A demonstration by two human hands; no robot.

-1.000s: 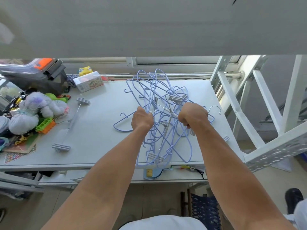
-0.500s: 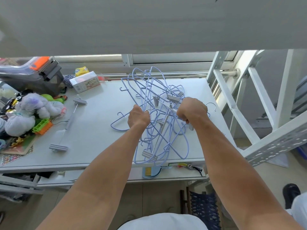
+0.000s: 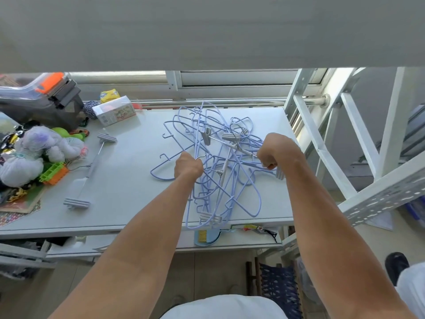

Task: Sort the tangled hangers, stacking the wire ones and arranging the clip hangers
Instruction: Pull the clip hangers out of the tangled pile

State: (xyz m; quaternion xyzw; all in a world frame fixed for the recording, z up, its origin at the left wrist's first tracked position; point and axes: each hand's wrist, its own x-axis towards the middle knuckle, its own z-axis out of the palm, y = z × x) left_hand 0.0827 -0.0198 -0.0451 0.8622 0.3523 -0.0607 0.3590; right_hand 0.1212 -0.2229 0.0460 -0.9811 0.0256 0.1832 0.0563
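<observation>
A tangle of blue wire hangers [image 3: 241,199] mixed with grey clip hangers lies on the right half of the grey table [image 3: 128,180]. My left hand [image 3: 188,166] is closed around wires at the tangle's left side. My right hand [image 3: 277,151] grips a metal-rod clip hanger [image 3: 230,137] at the tangle's right side, and a grey clip hangs just below the fist. One clip hanger [image 3: 90,171] lies apart on the table's left part, with a grey clip at each end.
Plush toys [image 3: 34,153], a green and orange basket [image 3: 54,173], a small box [image 3: 114,112] and a dark machine [image 3: 39,100] crowd the table's left and back. A white metal frame [image 3: 322,143] rises just right of the table. A lower shelf sits under the front edge.
My right hand has moved right and pulled the clip hanger's rod out of the tangle. The pile has shifted and spread slightly. My left hand keeps its hold in about the same spot.
</observation>
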